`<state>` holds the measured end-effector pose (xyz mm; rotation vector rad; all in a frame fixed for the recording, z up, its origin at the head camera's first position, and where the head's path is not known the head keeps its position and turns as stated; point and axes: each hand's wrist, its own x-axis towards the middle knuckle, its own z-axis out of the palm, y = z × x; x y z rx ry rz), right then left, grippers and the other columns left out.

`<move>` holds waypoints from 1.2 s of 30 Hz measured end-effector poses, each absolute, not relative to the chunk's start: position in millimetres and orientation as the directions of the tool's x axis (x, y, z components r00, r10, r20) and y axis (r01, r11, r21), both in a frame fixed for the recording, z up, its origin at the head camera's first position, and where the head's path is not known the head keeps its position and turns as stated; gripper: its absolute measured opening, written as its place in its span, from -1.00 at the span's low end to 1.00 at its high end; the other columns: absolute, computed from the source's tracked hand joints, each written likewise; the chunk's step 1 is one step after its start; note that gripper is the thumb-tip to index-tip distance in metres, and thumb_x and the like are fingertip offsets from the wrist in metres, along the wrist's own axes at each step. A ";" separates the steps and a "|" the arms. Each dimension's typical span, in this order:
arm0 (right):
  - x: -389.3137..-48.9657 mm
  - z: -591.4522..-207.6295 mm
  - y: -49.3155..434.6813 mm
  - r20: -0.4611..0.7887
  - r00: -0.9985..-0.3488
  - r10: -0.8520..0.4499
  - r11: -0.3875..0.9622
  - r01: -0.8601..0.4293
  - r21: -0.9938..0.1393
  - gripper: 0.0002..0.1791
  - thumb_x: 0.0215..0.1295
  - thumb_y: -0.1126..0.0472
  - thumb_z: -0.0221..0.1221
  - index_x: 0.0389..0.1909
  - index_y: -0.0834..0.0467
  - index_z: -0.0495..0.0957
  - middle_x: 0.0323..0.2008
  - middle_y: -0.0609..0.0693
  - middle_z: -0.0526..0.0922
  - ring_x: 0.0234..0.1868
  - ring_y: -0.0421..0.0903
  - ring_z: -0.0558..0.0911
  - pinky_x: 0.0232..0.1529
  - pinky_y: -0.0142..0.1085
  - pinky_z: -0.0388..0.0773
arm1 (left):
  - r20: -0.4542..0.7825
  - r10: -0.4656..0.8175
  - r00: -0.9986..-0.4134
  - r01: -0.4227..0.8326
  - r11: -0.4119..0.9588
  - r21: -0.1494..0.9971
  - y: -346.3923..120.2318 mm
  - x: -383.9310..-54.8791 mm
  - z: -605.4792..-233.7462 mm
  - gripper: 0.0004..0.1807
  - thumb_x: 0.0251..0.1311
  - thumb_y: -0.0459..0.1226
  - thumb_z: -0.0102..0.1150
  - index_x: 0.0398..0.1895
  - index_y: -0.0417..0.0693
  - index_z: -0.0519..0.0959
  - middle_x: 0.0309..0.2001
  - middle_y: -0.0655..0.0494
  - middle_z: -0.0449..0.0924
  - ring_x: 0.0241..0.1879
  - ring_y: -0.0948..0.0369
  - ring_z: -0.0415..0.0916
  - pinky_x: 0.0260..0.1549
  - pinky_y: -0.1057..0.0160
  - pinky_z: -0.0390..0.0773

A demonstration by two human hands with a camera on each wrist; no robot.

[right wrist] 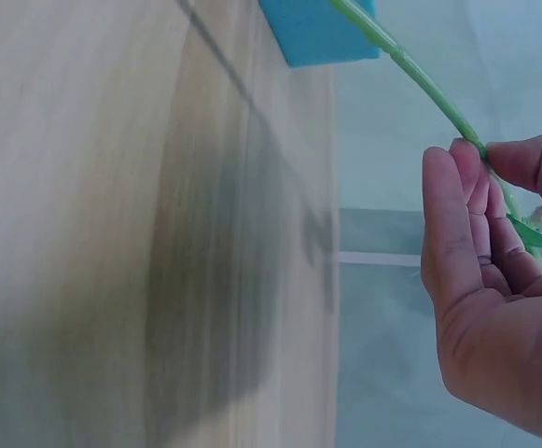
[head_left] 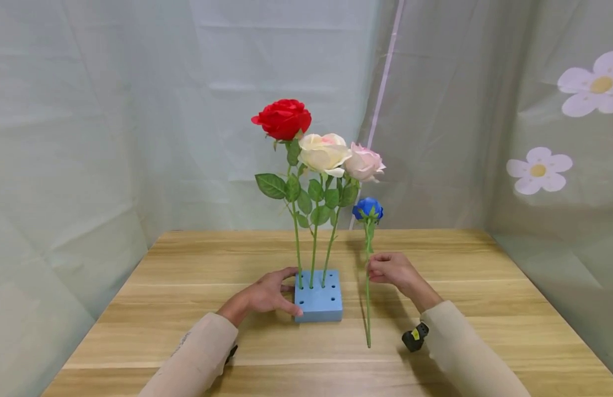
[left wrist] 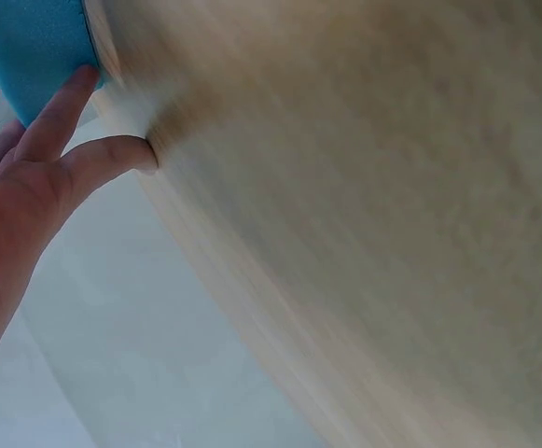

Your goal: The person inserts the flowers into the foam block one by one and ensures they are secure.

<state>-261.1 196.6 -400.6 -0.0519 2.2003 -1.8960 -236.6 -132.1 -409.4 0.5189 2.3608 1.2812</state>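
Note:
In the head view, a light blue block [head_left: 318,306] with several holes in its top sits on the table. Three artificial roses stand in it: a red rose [head_left: 285,119], a cream rose [head_left: 324,154] and a pale pink rose [head_left: 364,162]. My left hand [head_left: 268,292] is spread along the block's left side, thumb at the front corner and fingers toward the back. To the right of the block, my right hand [head_left: 394,271] pinches the green stem [head_left: 368,309] of a blue rose [head_left: 368,209]. That rose is upright, its bloom lower than the others.
The wood-grain table [head_left: 187,309] reaches back to pale hanging curtains [head_left: 286,49]. White flower prints [head_left: 539,170] mark the right curtain. A small black wrist device [head_left: 414,337] shows beneath the right sleeve [head_left: 465,347].

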 end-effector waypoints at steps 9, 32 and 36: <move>-259.9 -390.7 195.4 -0.114 -0.985 -0.131 0.163 0.092 -0.982 -0.77 0.36 0.39 0.15 -0.07 0.49 0.50 -0.29 0.09 0.67 -0.38 -0.17 0.69 -0.23 -0.30 0.68 | -0.173 0.494 -0.852 0.118 0.504 0.856 -130.9 -237.3 -411.0 0.14 -0.09 -0.25 0.62 0.52 -0.28 0.09 0.47 -0.24 0.16 0.31 -0.20 0.36 0.25 -0.10 0.38; -254.5 -350.1 185.2 0.046 -0.997 -0.060 0.214 -0.058 -0.975 -0.77 0.33 0.33 0.19 -0.11 0.43 0.51 -0.31 0.06 0.63 -0.36 -0.19 0.69 -0.17 -0.31 0.67 | -0.180 0.482 -0.857 0.106 0.508 0.855 -131.0 -236.3 -410.1 0.15 -0.11 -0.25 0.63 0.52 -0.27 0.10 0.47 -0.23 0.17 0.31 -0.19 0.36 0.26 -0.10 0.37; -254.7 -342.8 184.0 0.075 -0.996 -0.046 0.223 -0.084 -0.971 -0.76 0.33 0.33 0.20 -0.11 0.44 0.52 -0.32 0.05 0.63 -0.37 -0.22 0.68 -0.16 -0.30 0.67 | -0.182 0.484 -0.856 0.105 0.507 0.856 -130.9 -236.7 -410.0 0.15 -0.10 -0.24 0.63 0.52 -0.27 0.10 0.47 -0.23 0.18 0.32 -0.18 0.36 0.26 -0.10 0.37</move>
